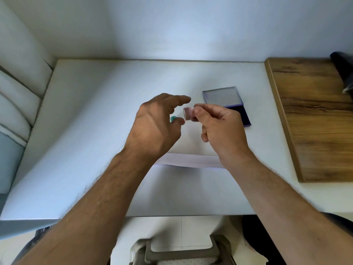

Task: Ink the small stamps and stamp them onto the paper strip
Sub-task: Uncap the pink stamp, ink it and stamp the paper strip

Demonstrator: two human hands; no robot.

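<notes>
White walls are meeting in a corner behind a white worktop (95, 131), and a wooden board (315, 121) is lying along its right side with something dark (343, 73) sitting at the board's far corner, too blurred to identify. Both of the person's bare forearms are reaching over the near edge.

Raised above the middle of the worktop, the right hand (221, 127) is pinching a small pink stamp (188, 113) between thumb and forefinger, with the stamp lying on its side and its round end facing left. The left hand (154, 123) is hovering just beside it, fingers loosely spread and gently curved, the forefinger reaching over toward the stamp without clearly touching it. A small teal object (173, 118), possibly another stamp, is peeking out just beside the left thumb; whether the hand is holding it or it is resting on the worktop underneath, I cannot tell.

Behind the right hand an ink pad (246, 119) is lying open, its dark inked half partly hidden by the knuckles and its lid (222, 97) folded back flat on the far side. Nearer the person, a white paper strip (191, 161) is lying crosswise on the worktop, passing under both wrists.
</notes>
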